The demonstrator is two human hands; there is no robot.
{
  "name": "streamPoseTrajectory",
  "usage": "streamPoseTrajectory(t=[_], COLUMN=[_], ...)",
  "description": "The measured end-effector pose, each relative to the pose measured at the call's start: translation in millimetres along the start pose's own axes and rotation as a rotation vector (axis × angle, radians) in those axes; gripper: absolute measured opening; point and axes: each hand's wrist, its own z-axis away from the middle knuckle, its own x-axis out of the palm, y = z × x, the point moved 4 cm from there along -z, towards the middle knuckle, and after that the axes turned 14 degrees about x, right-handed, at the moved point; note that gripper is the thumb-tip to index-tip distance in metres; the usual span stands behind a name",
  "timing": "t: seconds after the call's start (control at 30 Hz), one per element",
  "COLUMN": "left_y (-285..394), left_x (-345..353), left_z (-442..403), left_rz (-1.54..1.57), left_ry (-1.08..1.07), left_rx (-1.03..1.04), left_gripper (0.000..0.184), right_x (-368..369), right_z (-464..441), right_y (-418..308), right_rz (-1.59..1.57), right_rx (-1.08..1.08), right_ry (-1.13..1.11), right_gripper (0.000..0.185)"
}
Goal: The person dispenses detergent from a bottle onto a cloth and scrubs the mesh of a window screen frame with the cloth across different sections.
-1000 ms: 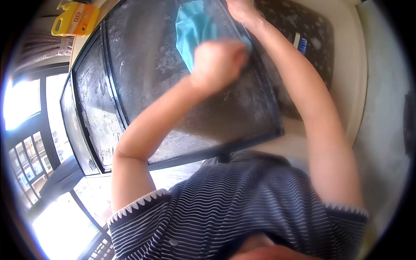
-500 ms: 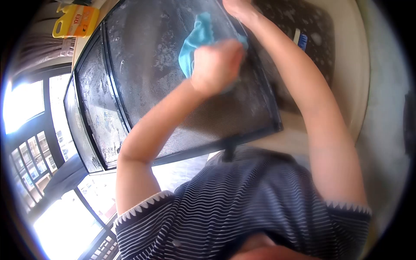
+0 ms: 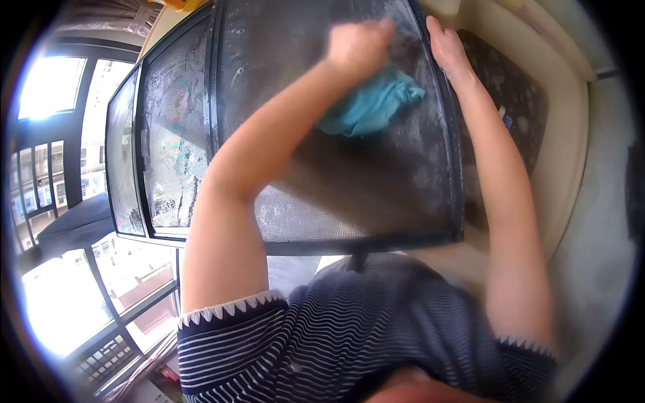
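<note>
A large mesh window screen [image 3: 349, 181] with a dark frame lies wet in front of me, streaked with foam. My left hand [image 3: 363, 46], slightly blurred, is closed in a fist over its upper part. A turquoise cloth [image 3: 376, 104] trails bunched below that fist, against the mesh; the exact grip on it is partly hidden. My right hand [image 3: 449, 50] holds the screen's right frame edge near the top, fingers along its outer side.
To the right is a beige tub [image 3: 574, 121] with dark, foamy contents, where a small brush [image 3: 505, 119] is partly visible. At the top left, the edge of a yellow container [image 3: 180, 4] shows. Bright windows [image 3: 64, 87] are at the left.
My left hand has moved up and slightly right, and the cloth now trails below it. The screen appears lower and further right in view. My right hand sits lower along its frame.
</note>
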Motion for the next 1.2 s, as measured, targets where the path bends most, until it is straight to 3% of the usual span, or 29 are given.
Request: streamPoseTrajectory(t=[0.1,0.23,0.3,0.37,0.43,0.5,0.63,0.7,0.83,0.9,0.93,1.0,1.03,1.07,1.1,1.17,1.2], left_y=[-120.1,-223.7,-244.0,-193.0,-141.9,-133.2,-182.8,-182.9,-78.1,-48.2,-63.3,-117.0,-156.9,-186.7,-191.2,-195.7,-201.4], left_x=[0.3,-26.3,-34.8,-51.8,-33.1,-16.9,11.5,28.2,53.9,51.3,62.1,41.6,48.5,52.4,35.8,18.9,13.9], left_z=[21.9,53.1,57.5,46.0,66.2,84.4,41.0,9.0,-44.3,-48.8,-43.2,-33.7,-20.0,-6.1,-3.4,0.7,2.6], left_rz=[-0.249,-0.424,-0.228,-0.001,0.024,-0.191,-0.092,-0.222,-0.084,0.042,0.022,-0.058,-0.099,-0.245,-0.148,-0.178,-0.189], left_ry=[-0.187,-0.279,-0.058,-0.098,-0.168,-0.124,-0.117,-0.172,-0.434,-0.153,0.061,-0.199,-0.073,0.076,-0.017,0.062,0.081], left_rx=[-0.361,-0.452,-0.601,-0.598,-0.421,-0.204,-0.342,-0.603,-0.197,-0.143,-0.048,-0.120,-0.216,-0.174,-0.244,-0.236,-0.364], left_gripper=[0.012,0.028,0.035,0.027,0.042,0.051,0.050,0.048,0.044,0.046,0.041,0.041,0.042,0.043,0.045,0.046,0.046], right_x=[0.1,-5.3,-4.6,-3.9,-4.6,-1.4,-0.6,-0.6,0.5,-2.2,-3.0,-3.6,-3.3,-3.7,-2.0,-1.7,-1.4], right_z=[3.7,9.2,12.1,10.5,11.4,11.2,13.7,7.4,22.9,20.1,21.0,23.1,24.0,22.7,18.1,18.8,18.5], right_y=[-3.2,-11.2,-11.7,-10.4,-8.5,-6.8,-9.1,-3.6,-19.3,-19.2,-19.6,-21.2,-21.8,-20.9,-14.6,-15.4,-15.1], right_rz=[-0.018,0.051,-0.040,-0.090,-0.057,-0.106,-0.105,-0.120,-0.221,-0.121,-0.108,-0.082,-0.076,-0.072,-0.083,-0.065,-0.084], right_rx=[0.089,0.120,0.094,0.094,0.102,0.096,0.118,0.129,0.042,0.043,0.052,0.048,0.036,0.026,0.037,0.054,0.062], right_ry=[-0.068,-0.056,-0.022,-0.031,-0.041,-0.040,-0.060,-0.067,0.012,0.004,0.001,-0.005,-0.001,0.005,-0.005,0.019,0.012], right_gripper=[0.057,0.058,0.059,0.059,0.057,0.056,0.054,0.054,0.049,0.048,0.049,0.049,0.050,0.050,0.051,0.051,0.050])
